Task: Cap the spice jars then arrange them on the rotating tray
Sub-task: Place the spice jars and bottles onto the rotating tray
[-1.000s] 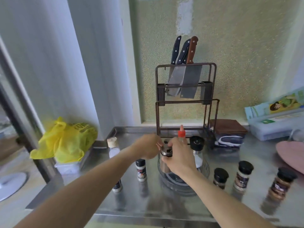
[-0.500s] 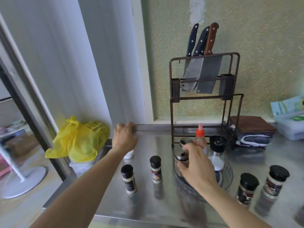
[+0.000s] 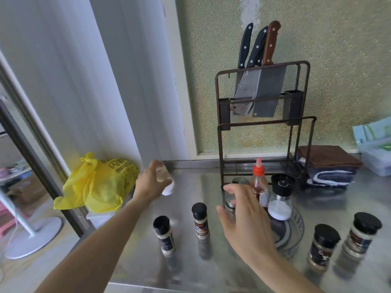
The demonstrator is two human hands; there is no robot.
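My left hand is closed around a small white jar with a cork-coloured top at the back left of the steel counter, tilting it off the surface. My right hand hovers open, fingers spread, just left of the clear rotating tray. On the tray stand a metal-lidded glass jar, a red-capped sauce bottle and a black-topped salt grinder. Two black-capped spice jars stand left of the tray, two more to its right.
A brown knife rack with cleavers stands behind the tray. Folded towels lie at the back right, a plastic box beyond. A yellow bag sits past the counter's left edge.
My right hand let go of the metal-lidded jar on the tray and opened. My left hand reached to the back left and picked up the white jar.
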